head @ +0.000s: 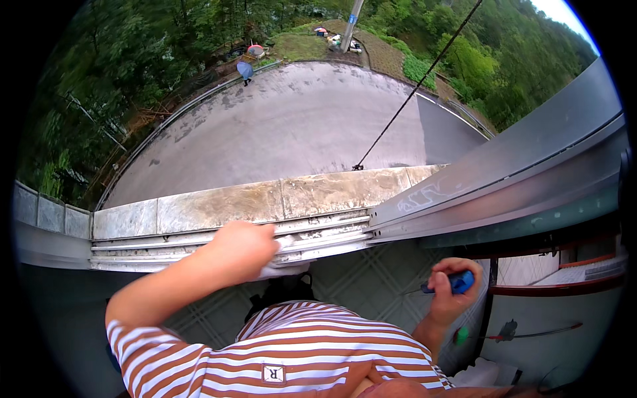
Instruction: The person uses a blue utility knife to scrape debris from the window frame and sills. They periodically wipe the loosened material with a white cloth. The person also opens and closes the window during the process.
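My left hand (245, 250) is over the sliding window track (326, 234), fingers curled around a white cloth or tissue (286, 270). One bit of it shows by the fingertips on the rails, and more hangs below the hand at the inner edge. Dark dirt and worn patches mark the metal rails. Away to the right, above the floor, my right hand (454, 286) grips a screwdriver by its blue handle (463, 282). Its thin shaft points left and is hard to make out.
Outside the track runs a stained stone-tiled sill (224, 206). Metal-framed window sashes (477, 169) stand at the right. A dark cable (398, 114) crosses the opening. Below lies a road (278, 129), where a person walks under a blue umbrella (245, 69). A green object (461, 336) sits low right.
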{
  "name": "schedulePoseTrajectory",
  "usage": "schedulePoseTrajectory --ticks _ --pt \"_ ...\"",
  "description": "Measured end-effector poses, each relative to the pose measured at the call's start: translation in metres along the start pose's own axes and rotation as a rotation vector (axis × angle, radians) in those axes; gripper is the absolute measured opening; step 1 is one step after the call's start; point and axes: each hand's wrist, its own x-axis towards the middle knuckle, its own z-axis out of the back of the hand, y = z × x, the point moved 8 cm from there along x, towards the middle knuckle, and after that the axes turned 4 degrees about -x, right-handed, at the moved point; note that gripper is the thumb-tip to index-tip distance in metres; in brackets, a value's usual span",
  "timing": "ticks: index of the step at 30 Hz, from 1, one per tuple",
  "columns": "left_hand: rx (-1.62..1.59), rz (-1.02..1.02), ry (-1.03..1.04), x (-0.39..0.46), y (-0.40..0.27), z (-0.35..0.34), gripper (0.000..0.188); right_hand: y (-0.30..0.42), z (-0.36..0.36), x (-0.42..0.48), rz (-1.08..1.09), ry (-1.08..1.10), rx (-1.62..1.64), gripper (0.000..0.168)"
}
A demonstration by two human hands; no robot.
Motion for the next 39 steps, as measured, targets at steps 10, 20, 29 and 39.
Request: schedulePoseTrajectory --ticks 10,20,29,39 --pt "-0.534 0.381 -0.949 -0.177 0.054 0.017 0.019 0.074 -0.008 -0.009 0.302 -0.223 0.397 0.035" --pt "-0.421 0.573 -1.293 -0.253 0.118 -0.038 0.019 0.103 -0.099 -0.037 0.36 -0.241 0.311 0.042" --pt "-0.565 0.665 -1.266 -0.224 0.137 -0.051 0.008 0.123 -0.143 -0.046 0.496 -0.147 0.019 0.043" --pt "-0.555 0.702 -1.133 -0.216 0.148 -0.067 0.01 0.083 -0.115 -0.041 0.253 -0.007 -0.234 0.039"
